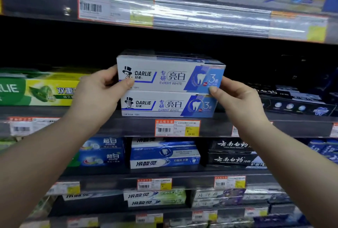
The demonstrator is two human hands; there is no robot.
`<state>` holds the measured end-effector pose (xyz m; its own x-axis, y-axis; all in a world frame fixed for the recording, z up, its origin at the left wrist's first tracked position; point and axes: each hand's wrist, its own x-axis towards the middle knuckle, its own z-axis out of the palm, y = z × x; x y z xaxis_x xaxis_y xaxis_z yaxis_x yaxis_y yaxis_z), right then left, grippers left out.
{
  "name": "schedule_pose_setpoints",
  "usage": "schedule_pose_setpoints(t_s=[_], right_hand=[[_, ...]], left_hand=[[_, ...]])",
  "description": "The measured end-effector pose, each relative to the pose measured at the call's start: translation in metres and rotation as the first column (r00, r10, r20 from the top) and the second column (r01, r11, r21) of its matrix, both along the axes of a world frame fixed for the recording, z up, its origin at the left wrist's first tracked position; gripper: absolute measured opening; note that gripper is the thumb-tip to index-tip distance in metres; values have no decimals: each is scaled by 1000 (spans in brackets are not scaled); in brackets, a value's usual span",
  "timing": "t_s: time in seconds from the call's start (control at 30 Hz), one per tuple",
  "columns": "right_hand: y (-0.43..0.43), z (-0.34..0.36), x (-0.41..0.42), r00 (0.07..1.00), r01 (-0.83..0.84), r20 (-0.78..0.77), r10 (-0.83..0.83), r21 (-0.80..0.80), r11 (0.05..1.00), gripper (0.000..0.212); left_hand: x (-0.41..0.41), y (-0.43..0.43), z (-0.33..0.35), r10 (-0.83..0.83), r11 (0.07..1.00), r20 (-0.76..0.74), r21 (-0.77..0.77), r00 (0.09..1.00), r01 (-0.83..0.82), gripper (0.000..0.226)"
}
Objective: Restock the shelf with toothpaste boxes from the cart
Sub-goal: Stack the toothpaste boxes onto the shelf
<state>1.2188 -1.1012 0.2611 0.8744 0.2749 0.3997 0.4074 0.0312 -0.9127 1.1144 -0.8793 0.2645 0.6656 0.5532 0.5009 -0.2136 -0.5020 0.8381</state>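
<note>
At centre frame, the left grip [98,90] and right grip [237,99] each pinch an end of the upper toothpaste box [170,76], stacked on a lower box [168,106] on the shelf [118,127]. Risk: uneven pushing could skew the stack off the edge.

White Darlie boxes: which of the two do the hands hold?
The upper box: the left hand and right hand pinch its ends. The lower box lies on the shelf under it.

My left hand [99,90] and right hand [236,97] pinch the ends of the upper Darlie box [170,76], which sits on a lower Darlie box [168,106] on the shelf [128,127], seemingly slightly askew.
</note>
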Motion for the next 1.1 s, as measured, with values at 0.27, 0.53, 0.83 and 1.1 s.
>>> schedule_pose_setpoints(t_s=[0.27,0.53,0.83,1.1], right_hand=[[-5,2,3,999,-12,33,15,-97,995,27],[-9,-2,2,998,17,64,-6,-170,985,28],[-8,1,2,998,10,60,1,-196,981,24],[-11,9,-1,1000,22,20,-18,-230,973,26]], left_hand=[[-6,-1,-3,21,997,-118,75,993,-12,20],[-5,-2,-6,16,999,-137,50,990,-9,24],[-7,-4,-6,17,999,-130,35,991,-12,25],[-8,-1,1,-4,999,-198,-40,980,-4,26]])
